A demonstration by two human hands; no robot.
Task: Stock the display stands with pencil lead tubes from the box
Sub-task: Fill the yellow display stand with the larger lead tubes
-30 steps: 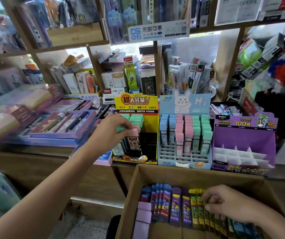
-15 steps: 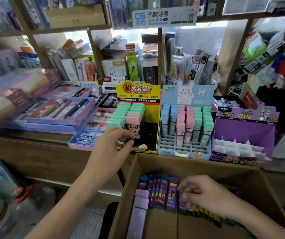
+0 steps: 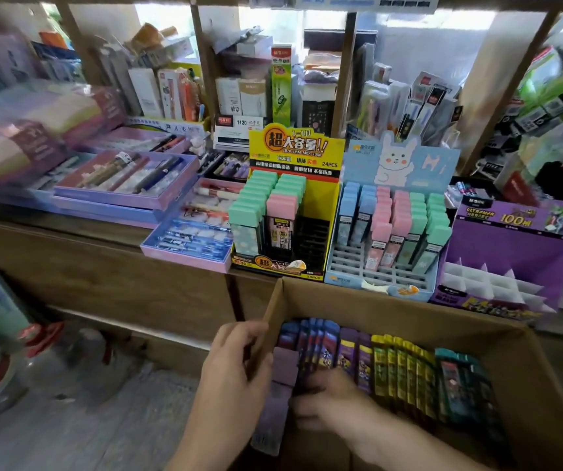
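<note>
Head view: the left hand curls its fingers over the left wall of the cardboard box. The right hand lies blurred among the lead tubes standing in a row inside the box; its grip cannot be told. The yellow stand, blue stand and purple stand sit on the counter just behind the box.

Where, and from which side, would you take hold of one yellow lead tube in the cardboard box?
Pinch the top end, coming from above. The yellow tubes stand upright, packed face to face in the cardboard box, so probably only their tops are free; neighbours block the broad faces.
</note>
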